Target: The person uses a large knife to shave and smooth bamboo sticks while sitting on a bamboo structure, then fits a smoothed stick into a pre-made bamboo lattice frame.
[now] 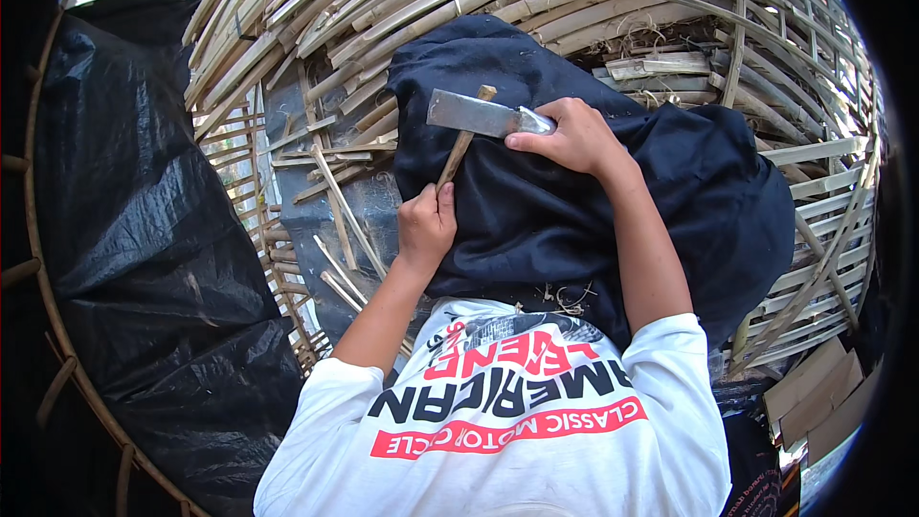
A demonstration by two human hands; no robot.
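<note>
My left hand (426, 225) is closed round the lower end of a short bamboo stick (455, 161), which points up and away from me. In my right hand (571, 137) is the handle of a wide, flat-bladed knife (472, 115) with a squared-off end. Its blade lies across the upper part of the stick, and the stick's tip shows just beyond it. Both hands are above a dark cloth (498, 211) spread over my lap and legs. Whether the edge cuts into the wood cannot be made out.
Long split bamboo strips (412, 0) are stacked beyond the cloth. A woven bamboo lattice (833, 191) curves along the right. Black plastic sheeting (153, 191) hangs at the left beside a curved pole (48, 316). Loose slivers (340, 196) lie left of my legs, cardboard (818, 393) at lower right.
</note>
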